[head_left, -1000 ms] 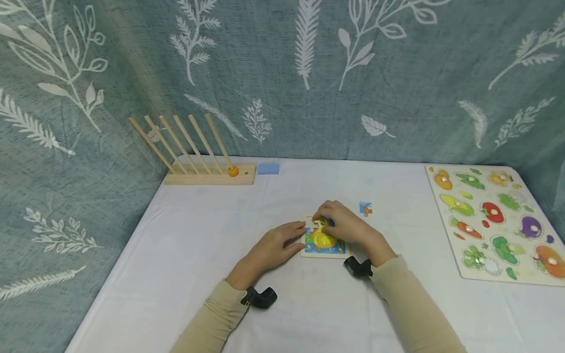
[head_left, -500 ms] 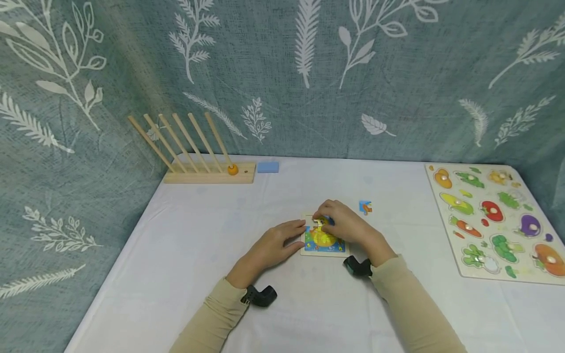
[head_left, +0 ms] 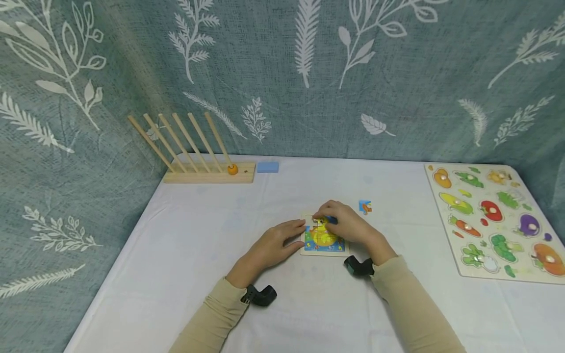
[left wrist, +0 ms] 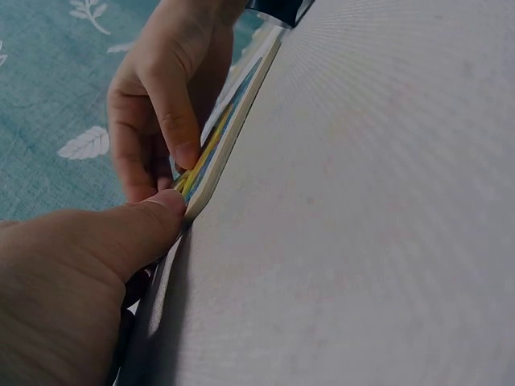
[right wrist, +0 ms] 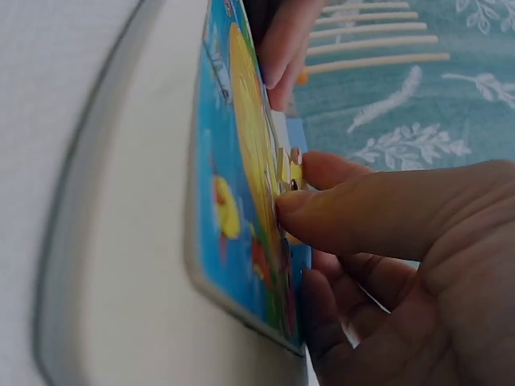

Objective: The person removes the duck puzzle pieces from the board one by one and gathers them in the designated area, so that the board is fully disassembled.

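Observation:
A small square jigsaw puzzle (head_left: pixel 325 253) with a pale wooden frame and a yellow-and-blue picture lies on the white-covered table. My right hand (head_left: pixel 350 224) is over its upper part. In the right wrist view, its thumb and index finger pinch a yellow puzzle piece (right wrist: pixel 296 172), which stands slightly proud of the picture. Along the puzzle's left edge rests my left hand (head_left: pixel 274 246), thumb near the lower corner and fingers higher up. Its thumb (left wrist: pixel 165 207) touches the frame in the left wrist view. Beyond the right hand lies a loose blue-and-orange puzzle piece (head_left: pixel 365 207).
A wooden rack (head_left: pixel 209 179) with several tilted pegs and an orange bead (head_left: pixel 232 169) stands at the back left. Beside it is a blue block (head_left: pixel 268 167). A large vegetable peg puzzle (head_left: pixel 468 215) lies at the right. A patterned curtain (head_left: pixel 282 78) hangs behind the table.
My right fingers have shifted slightly over the yellow piece, and more of its face drawing now shows. The left hand stays at the puzzle's edge.

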A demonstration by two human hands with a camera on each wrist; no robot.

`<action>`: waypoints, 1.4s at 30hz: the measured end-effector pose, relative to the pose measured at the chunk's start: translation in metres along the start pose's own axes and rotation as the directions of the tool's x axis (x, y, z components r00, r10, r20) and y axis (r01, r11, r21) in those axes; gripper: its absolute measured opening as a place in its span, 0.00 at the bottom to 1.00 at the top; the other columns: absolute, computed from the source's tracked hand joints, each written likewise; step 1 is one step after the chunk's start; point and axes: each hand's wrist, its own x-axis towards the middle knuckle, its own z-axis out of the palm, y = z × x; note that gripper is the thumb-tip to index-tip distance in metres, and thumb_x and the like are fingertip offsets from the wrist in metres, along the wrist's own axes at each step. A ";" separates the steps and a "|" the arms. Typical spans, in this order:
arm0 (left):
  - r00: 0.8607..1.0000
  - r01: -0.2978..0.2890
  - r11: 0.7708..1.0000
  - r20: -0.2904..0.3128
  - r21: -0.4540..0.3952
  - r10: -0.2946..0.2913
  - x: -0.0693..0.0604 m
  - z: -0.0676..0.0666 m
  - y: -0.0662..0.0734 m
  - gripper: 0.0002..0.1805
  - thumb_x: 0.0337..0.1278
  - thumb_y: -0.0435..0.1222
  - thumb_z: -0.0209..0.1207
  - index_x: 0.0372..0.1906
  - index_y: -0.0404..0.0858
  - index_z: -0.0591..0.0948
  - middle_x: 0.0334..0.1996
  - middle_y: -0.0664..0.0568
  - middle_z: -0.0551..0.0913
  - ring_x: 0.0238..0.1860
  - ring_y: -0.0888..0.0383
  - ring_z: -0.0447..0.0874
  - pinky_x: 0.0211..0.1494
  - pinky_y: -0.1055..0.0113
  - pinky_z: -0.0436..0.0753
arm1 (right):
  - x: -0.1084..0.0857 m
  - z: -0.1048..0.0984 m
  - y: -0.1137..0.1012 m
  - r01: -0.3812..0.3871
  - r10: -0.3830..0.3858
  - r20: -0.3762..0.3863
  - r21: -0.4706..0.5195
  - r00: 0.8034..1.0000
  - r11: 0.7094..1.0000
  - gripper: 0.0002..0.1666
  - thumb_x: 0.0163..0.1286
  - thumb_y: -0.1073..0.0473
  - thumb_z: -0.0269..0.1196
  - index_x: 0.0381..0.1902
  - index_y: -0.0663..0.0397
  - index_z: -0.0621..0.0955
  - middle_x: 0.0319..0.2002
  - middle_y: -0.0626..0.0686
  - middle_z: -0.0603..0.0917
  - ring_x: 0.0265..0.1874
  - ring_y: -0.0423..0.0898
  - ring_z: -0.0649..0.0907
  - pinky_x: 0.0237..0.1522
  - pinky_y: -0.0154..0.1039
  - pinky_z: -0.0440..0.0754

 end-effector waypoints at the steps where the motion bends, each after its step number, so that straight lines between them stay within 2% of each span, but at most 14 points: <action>1: 1.000 -0.001 1.000 -0.001 0.001 0.001 0.000 0.000 0.000 0.25 0.62 0.43 0.59 0.61 0.36 0.76 0.64 0.47 0.73 0.65 0.50 0.71 0.66 0.56 0.72 | 0.000 0.000 0.001 -0.003 0.003 -0.004 0.014 1.000 1.000 0.20 0.64 0.69 0.57 0.54 0.54 0.81 0.52 0.54 0.78 0.56 0.53 0.76 0.59 0.53 0.75; 6: 1.000 0.001 1.000 0.001 0.005 -0.001 0.000 0.000 0.000 0.25 0.62 0.43 0.59 0.61 0.36 0.76 0.64 0.47 0.73 0.65 0.50 0.71 0.67 0.57 0.72 | 0.000 0.002 0.007 -0.035 0.037 -0.024 0.082 0.999 0.996 0.20 0.64 0.69 0.58 0.54 0.53 0.80 0.54 0.54 0.78 0.58 0.53 0.75 0.61 0.52 0.74; 13: 1.000 -0.005 1.000 0.020 0.022 0.004 0.001 -0.001 -0.001 0.23 0.64 0.43 0.57 0.61 0.39 0.76 0.65 0.47 0.72 0.66 0.51 0.70 0.67 0.57 0.72 | -0.001 0.002 0.007 -0.104 0.109 -0.029 0.130 0.994 0.986 0.21 0.65 0.67 0.60 0.56 0.53 0.77 0.55 0.54 0.78 0.54 0.52 0.77 0.58 0.50 0.76; 18: 0.999 -0.019 0.998 0.039 0.054 0.017 0.001 -0.002 0.000 0.21 0.65 0.44 0.55 0.61 0.44 0.76 0.66 0.48 0.70 0.67 0.51 0.68 0.68 0.57 0.71 | -0.002 0.000 0.004 -0.102 0.109 -0.049 0.119 0.993 0.988 0.19 0.65 0.66 0.61 0.54 0.54 0.78 0.54 0.55 0.78 0.52 0.51 0.77 0.57 0.50 0.76; 24: 0.999 -0.010 0.999 0.043 0.053 0.008 0.001 -0.003 0.000 0.21 0.66 0.44 0.55 0.62 0.44 0.76 0.66 0.49 0.70 0.67 0.51 0.68 0.68 0.57 0.71 | -0.002 -0.002 0.004 -0.079 0.091 -0.074 0.147 0.993 0.986 0.16 0.65 0.67 0.61 0.50 0.51 0.81 0.49 0.52 0.80 0.48 0.49 0.78 0.54 0.48 0.78; 31: 0.999 -0.005 0.999 0.038 0.050 0.003 0.002 -0.002 0.000 0.21 0.66 0.44 0.55 0.61 0.44 0.76 0.66 0.49 0.70 0.67 0.52 0.68 0.68 0.57 0.71 | -0.001 0.000 0.010 -0.087 0.110 -0.107 0.195 0.988 0.977 0.15 0.68 0.66 0.58 0.49 0.50 0.83 0.46 0.52 0.82 0.37 0.45 0.79 0.41 0.39 0.80; 38: 0.999 -0.005 0.998 0.035 0.057 0.003 0.002 -0.002 0.000 0.21 0.65 0.44 0.55 0.61 0.45 0.76 0.67 0.49 0.70 0.67 0.51 0.68 0.68 0.57 0.71 | -0.001 -0.001 0.011 -0.087 0.130 -0.140 0.278 0.982 0.957 0.14 0.69 0.62 0.59 0.51 0.51 0.83 0.50 0.55 0.83 0.47 0.51 0.82 0.51 0.49 0.81; 42: 0.999 0.000 0.999 0.038 0.048 -0.002 0.001 -0.001 0.000 0.21 0.65 0.44 0.55 0.61 0.45 0.76 0.66 0.49 0.70 0.67 0.51 0.68 0.68 0.57 0.71 | -0.002 -0.004 0.013 -0.102 0.154 -0.141 0.323 0.978 0.941 0.15 0.68 0.61 0.60 0.52 0.52 0.82 0.50 0.55 0.83 0.48 0.51 0.81 0.52 0.49 0.80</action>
